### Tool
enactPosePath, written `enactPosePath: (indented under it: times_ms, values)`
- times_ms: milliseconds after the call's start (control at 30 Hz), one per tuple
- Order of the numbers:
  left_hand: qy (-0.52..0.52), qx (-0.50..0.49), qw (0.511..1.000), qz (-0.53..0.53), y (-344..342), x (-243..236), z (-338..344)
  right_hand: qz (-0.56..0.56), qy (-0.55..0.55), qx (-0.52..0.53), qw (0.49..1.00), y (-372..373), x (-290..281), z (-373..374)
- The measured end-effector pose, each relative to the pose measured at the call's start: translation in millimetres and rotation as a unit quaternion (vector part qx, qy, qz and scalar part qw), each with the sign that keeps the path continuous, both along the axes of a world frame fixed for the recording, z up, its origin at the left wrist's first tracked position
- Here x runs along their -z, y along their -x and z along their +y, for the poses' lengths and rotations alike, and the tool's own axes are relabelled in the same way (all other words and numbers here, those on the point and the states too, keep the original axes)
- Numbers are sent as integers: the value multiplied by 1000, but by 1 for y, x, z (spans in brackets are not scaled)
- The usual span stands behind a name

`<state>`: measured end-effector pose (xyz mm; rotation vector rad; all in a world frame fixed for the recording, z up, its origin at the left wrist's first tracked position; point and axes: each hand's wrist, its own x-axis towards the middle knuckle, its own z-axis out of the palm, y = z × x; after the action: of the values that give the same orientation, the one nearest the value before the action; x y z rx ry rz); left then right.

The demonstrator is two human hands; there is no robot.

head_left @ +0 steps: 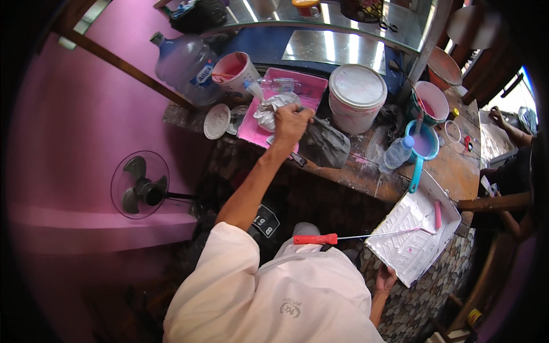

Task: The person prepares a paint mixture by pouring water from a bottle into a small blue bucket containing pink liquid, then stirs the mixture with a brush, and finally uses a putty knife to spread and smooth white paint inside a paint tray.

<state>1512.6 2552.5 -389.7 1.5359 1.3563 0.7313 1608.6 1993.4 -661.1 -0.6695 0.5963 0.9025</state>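
Workbench with paint gear along it, a tray held at its right end

The left hand (291, 121) rests on a wad of foil (273, 108) in the tray (309, 86) near the bench's (452, 171) back edge; a lidded bucket (357, 97) stands right of it, a water jug (184, 66) at the left corner. The right hand (386, 278) seems to grip the second tray (413, 234) off the right end, a roller (354, 236) lying across it.

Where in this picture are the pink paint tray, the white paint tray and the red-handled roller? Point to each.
pink paint tray (309, 86), head view, bare far corner of its floor.
white paint tray (409, 243), head view, ribbed floor.
red-handled roller (315, 239), head view, the red grip.
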Motion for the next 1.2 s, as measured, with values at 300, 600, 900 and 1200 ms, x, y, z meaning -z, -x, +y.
enactPosePath:
  times_ms: [300,600,900,1200]
  values:
    - [-15,9,998,-56,129,-111,75,-20,-9,-20,1000,-6,-27,14]
    - [-119,-90,976,160,227,-142,197,-10,-25,26,999,2,-28,39]
    - [-176,-145,913,339,301,-154,328,-28,28,27,999,-5,-46,51]
    - [-156,-190,862,444,347,-129,403,-20,66,34,997,-10,-79,65]
